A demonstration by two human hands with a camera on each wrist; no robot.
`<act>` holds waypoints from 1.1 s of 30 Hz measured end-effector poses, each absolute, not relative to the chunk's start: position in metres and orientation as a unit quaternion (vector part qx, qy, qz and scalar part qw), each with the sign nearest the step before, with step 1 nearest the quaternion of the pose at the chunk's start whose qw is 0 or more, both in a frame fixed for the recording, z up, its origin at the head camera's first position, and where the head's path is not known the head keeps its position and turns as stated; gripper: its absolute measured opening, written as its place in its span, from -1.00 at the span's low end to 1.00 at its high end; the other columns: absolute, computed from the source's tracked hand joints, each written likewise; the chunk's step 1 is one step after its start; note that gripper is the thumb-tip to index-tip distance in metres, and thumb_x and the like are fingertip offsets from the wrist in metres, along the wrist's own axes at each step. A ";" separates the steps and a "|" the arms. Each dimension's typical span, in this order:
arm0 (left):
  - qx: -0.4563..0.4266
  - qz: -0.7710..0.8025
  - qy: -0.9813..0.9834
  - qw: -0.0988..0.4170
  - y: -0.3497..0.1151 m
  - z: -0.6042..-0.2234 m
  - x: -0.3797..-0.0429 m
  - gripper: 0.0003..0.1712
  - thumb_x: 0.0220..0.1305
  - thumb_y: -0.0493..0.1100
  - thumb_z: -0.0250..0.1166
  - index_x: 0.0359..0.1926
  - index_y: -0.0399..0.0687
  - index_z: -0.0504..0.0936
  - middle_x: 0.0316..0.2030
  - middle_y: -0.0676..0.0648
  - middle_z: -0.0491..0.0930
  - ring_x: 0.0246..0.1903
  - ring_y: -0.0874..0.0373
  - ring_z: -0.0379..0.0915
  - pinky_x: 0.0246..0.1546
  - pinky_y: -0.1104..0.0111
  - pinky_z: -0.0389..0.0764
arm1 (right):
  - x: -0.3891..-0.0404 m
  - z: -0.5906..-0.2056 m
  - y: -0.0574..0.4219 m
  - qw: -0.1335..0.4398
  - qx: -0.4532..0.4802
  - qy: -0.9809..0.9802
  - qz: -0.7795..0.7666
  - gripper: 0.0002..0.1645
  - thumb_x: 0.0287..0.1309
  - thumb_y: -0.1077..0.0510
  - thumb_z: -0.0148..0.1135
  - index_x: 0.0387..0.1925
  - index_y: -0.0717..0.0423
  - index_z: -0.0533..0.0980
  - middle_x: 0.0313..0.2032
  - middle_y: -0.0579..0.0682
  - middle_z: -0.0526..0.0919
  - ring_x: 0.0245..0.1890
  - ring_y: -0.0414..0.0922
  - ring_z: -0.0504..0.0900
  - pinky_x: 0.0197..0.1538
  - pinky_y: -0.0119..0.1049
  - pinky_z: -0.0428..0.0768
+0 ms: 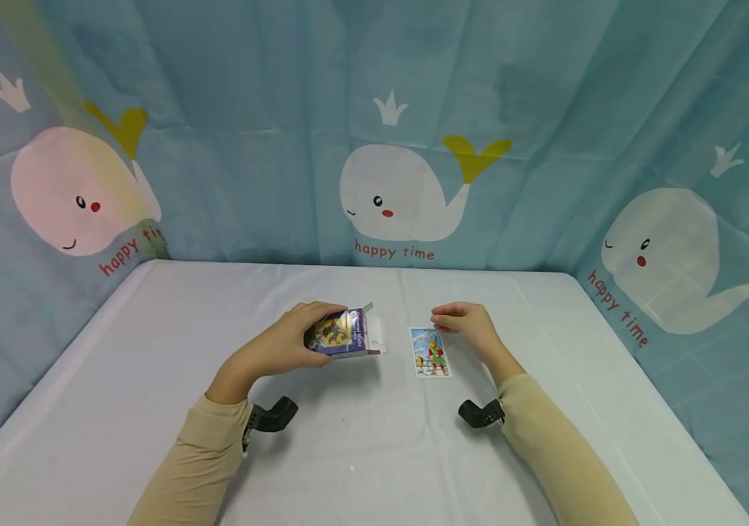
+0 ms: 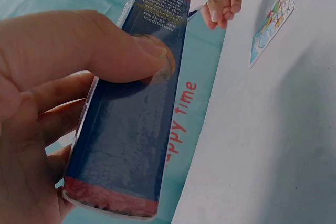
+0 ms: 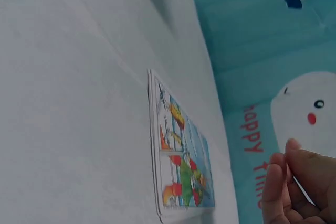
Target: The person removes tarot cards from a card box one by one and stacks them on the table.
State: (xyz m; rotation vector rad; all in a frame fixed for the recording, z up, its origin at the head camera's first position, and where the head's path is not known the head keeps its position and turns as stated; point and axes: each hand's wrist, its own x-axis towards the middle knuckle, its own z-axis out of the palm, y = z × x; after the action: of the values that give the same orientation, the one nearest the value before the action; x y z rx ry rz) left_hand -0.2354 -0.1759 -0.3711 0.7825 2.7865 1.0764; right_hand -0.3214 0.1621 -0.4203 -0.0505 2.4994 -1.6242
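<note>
My left hand [image 1: 285, 340] grips a blue card box [image 1: 341, 334] with a colourful picture on its front, holding it above the table. The thumb presses the box's blue side [image 2: 126, 140], printed with small text, in the left wrist view. Its open end, with the flap [image 1: 375, 334] out, faces right. My right hand [image 1: 469, 329] hovers just beyond the far right corner of an illustrated card [image 1: 431, 353] lying face up. Its fingers are loosely bent, with nothing visible held. Doubled edges on the card [image 3: 184, 156] in the right wrist view suggest more than one card.
A white cloth covers the table [image 1: 348, 467]. Behind it hangs a blue curtain [image 1: 249, 197] printed with whales, which also runs along both sides. Black wrist mounts [image 1: 273, 415] sit at both cuffs, close above the table.
</note>
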 end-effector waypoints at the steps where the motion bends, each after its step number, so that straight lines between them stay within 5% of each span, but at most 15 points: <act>1: 0.254 0.348 0.902 0.027 -0.176 -0.371 -0.235 -0.13 0.06 -0.17 0.45 0.43 0.04 0.35 0.32 -0.10 0.42 0.16 -0.03 0.30 0.05 0.11 0.41 | -0.319 -0.420 0.161 0.079 -0.019 0.835 -0.545 -0.62 0.25 0.11 0.32 0.01 0.27 0.64 -0.07 0.09 0.76 -0.27 -0.30 0.72 -0.02 -0.33 0.65; 14: 0.256 0.352 0.900 0.028 -0.175 -0.370 -0.233 -0.13 0.05 -0.20 0.45 0.42 -0.01 0.35 0.33 -0.13 0.41 0.19 -0.05 0.29 0.08 0.09 0.41 | -0.285 -0.401 0.138 0.084 -0.068 0.807 -0.581 -0.63 0.23 0.10 0.34 -0.03 0.28 0.66 -0.09 0.08 0.77 -0.06 0.15 0.72 0.10 -0.08 0.63; 33: 0.251 0.345 0.904 0.029 -0.171 -0.371 -0.234 -0.12 0.04 -0.19 0.46 0.42 0.00 0.35 0.33 -0.14 0.41 0.21 -0.07 0.30 0.09 0.07 0.41 | -0.260 -0.386 0.110 0.089 -0.071 0.790 -0.603 -0.68 0.14 0.08 0.42 -0.12 0.20 0.71 -0.20 0.02 0.79 -0.18 -0.03 0.77 0.12 0.07 0.59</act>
State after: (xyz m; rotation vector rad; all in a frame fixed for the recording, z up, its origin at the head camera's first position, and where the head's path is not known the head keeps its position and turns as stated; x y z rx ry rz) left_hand -0.2338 -0.1713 -0.3708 0.7749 2.7892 1.0636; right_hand -0.2601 0.1101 -0.3859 -0.2116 2.3494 -1.7937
